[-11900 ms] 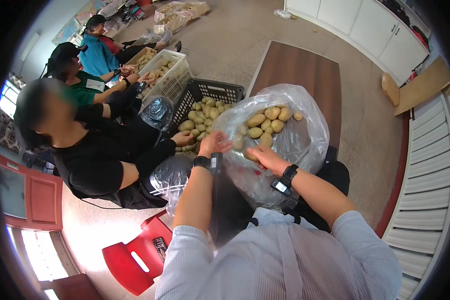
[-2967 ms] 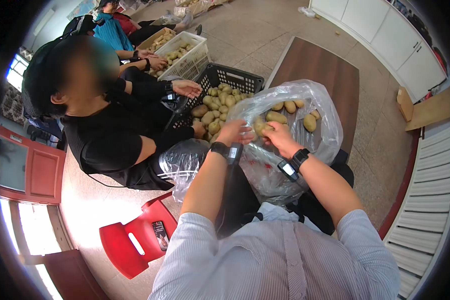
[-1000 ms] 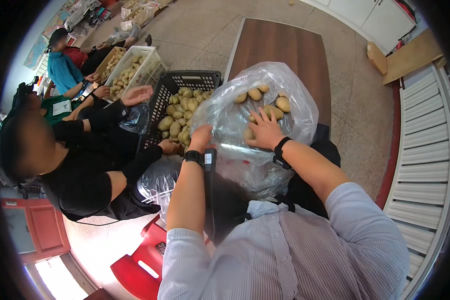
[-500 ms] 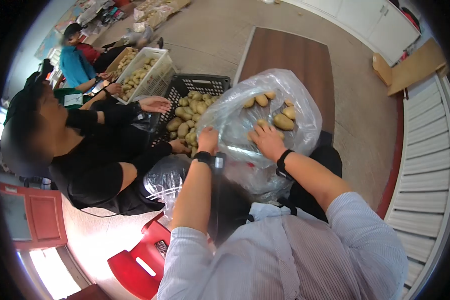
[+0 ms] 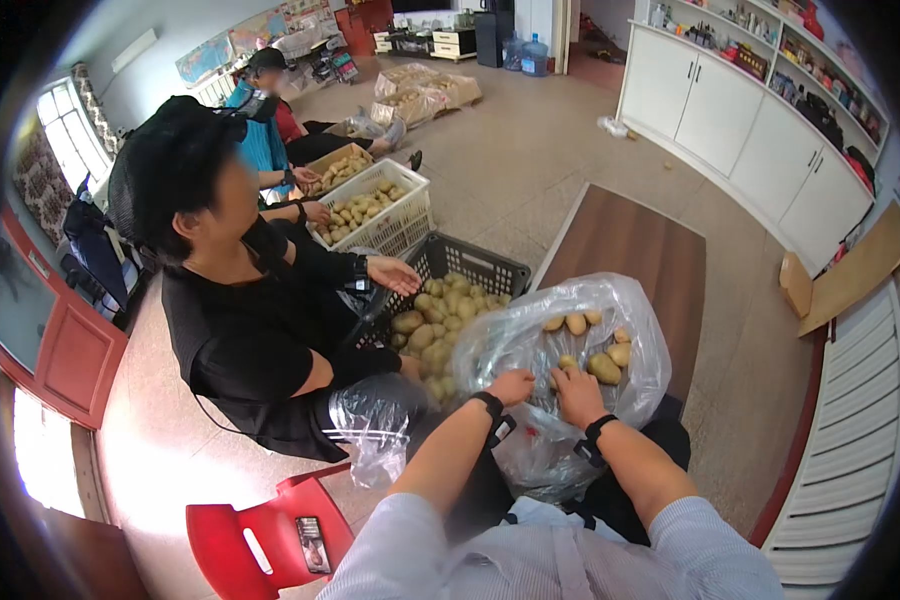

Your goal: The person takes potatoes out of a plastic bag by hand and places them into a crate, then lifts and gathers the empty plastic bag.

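Observation:
A clear plastic bag point(image 5: 625, 292) stands open in front of me with several potatoes point(image 5: 604, 368) inside. My left hand point(image 5: 511, 387) is closed on the bag's near left rim. Inside the bag, my right hand point(image 5: 577, 399) has its fingers curled around a potato point(image 5: 567, 361), which shows only in part past the fingertips. Left of the bag, a black crate point(image 5: 515, 272) full of potatoes touches its side.
A person in black point(image 5: 240, 330) sits at my left, one hand over the crate. Beyond are a white crate point(image 5: 410, 228) of potatoes and more people. A brown tabletop point(image 5: 630, 240) lies behind the bag. A red chair point(image 5: 215, 545) holds a phone point(image 5: 312, 545).
My view has tilted up, showing more of the room. My left hand has come closer to my right hand along the bag's rim. The right hand stays at the potatoes in the bag.

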The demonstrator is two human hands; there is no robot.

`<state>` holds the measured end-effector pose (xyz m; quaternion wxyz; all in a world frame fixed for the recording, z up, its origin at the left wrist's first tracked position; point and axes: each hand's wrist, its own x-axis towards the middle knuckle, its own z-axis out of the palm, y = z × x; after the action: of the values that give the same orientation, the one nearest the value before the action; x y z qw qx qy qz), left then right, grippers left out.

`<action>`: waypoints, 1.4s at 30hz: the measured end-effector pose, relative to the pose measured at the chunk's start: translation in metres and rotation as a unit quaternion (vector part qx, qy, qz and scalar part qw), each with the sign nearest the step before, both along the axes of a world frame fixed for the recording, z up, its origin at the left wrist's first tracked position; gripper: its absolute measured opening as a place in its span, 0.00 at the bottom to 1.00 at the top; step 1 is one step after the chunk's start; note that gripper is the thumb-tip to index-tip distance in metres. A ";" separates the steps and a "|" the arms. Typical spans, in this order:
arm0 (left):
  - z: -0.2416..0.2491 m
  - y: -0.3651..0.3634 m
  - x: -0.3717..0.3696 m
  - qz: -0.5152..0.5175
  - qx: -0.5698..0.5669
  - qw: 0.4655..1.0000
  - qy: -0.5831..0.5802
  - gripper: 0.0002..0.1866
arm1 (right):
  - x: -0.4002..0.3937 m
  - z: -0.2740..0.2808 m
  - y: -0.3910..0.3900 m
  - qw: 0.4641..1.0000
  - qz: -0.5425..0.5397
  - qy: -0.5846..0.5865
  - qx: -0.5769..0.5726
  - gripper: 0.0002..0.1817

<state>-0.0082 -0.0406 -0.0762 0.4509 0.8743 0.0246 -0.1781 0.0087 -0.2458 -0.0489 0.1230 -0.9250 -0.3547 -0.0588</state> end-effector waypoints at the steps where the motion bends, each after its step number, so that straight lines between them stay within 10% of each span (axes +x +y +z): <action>1: -0.020 0.003 0.004 0.000 0.000 1.000 -0.006 0.17 | -0.001 0.009 -0.003 1.000 0.000 -0.006 0.000 0.25; 3: -0.050 0.012 0.016 -0.093 0.182 0.971 -0.123 0.20 | -0.006 0.030 -0.005 0.998 -0.017 0.007 0.066 0.25; 11: 0.003 0.003 -0.005 0.121 0.149 0.980 -0.055 0.21 | -0.021 0.013 -0.012 0.931 -0.069 0.130 0.333 0.24; 15: 0.047 -0.012 -0.022 0.184 0.028 0.972 -0.143 0.23 | -0.021 -0.025 -0.005 0.902 -0.139 0.259 0.317 0.25; 19: 0.080 -0.025 -0.040 0.234 -0.250 0.936 0.085 0.24 | -0.046 0.058 0.013 0.814 -0.129 0.474 0.309 0.23; 29: 0.057 -0.007 -0.030 0.213 -0.509 0.819 0.158 0.16 | -0.029 0.016 0.004 0.849 -0.106 0.338 0.391 0.21; 34: 0.046 0.028 -0.015 0.322 -0.608 0.722 0.068 0.18 | -0.027 0.003 -0.027 0.978 -0.083 0.039 0.186 0.18; 39: 0.055 0.055 -0.018 0.397 -0.592 0.699 -0.051 0.16 | -0.032 0.006 -0.039 0.989 -0.110 0.032 0.093 0.20; 41: 0.031 0.080 -0.011 0.447 -0.657 0.608 -0.017 0.17 | -0.034 0.004 -0.041 0.989 -0.116 0.040 0.079 0.21; 42: -0.007 0.099 -0.005 0.348 -0.481 0.798 -0.107 0.17 | -0.031 0.002 -0.041 0.990 -0.124 0.033 0.054 0.20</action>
<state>-0.0129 0.0581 -0.0832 0.8446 0.4913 0.1899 0.0963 -0.0227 -0.2866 -0.0467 0.1764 -0.9553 -0.2290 -0.0628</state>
